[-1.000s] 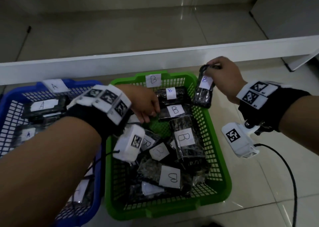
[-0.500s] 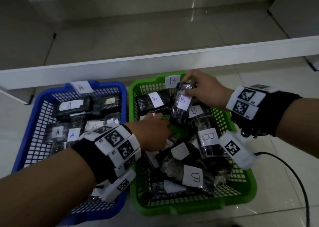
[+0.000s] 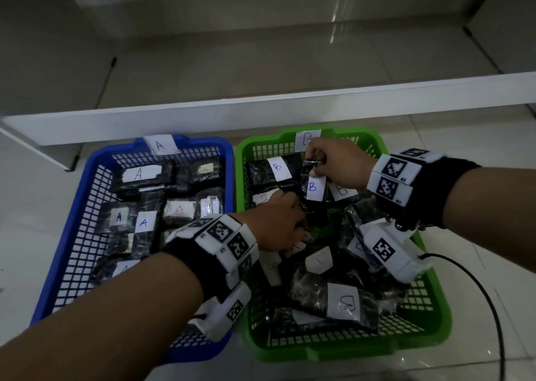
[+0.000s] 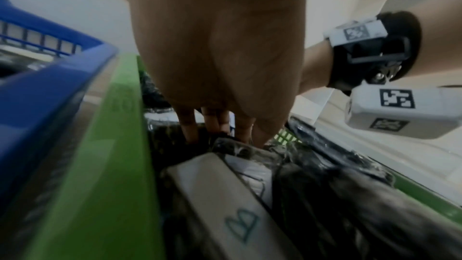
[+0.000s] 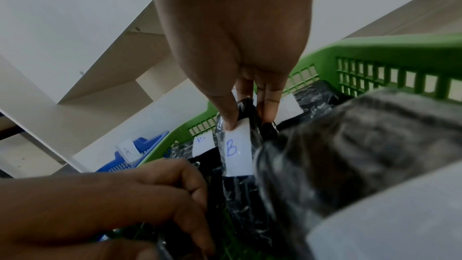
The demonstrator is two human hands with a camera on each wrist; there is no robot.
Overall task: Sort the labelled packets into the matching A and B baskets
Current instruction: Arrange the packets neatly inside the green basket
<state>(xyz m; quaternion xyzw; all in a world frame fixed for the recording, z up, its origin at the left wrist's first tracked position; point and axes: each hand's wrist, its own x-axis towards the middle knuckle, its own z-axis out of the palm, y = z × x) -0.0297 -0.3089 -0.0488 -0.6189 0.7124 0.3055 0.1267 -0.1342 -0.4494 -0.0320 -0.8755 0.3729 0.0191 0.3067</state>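
A blue basket tagged A stands on the left and a green basket tagged B on the right, both holding black packets with white labels. My right hand pinches the top end of a black packet labelled B between thumb and fingers, as the right wrist view shows. That packet hangs upright over the back of the green basket. My left hand reaches into the green basket just below it. Its fingers and thumb close on the crumpled top of another black packet.
A long white shelf edge runs behind both baskets. A black cable trails over the tiled floor to the right of the green basket. Green basket bottom shows between packets near my left hand.
My right hand has carried the B packet from outside the green basket's right rim to inside it, over the back. My left hand has stayed in the green basket.
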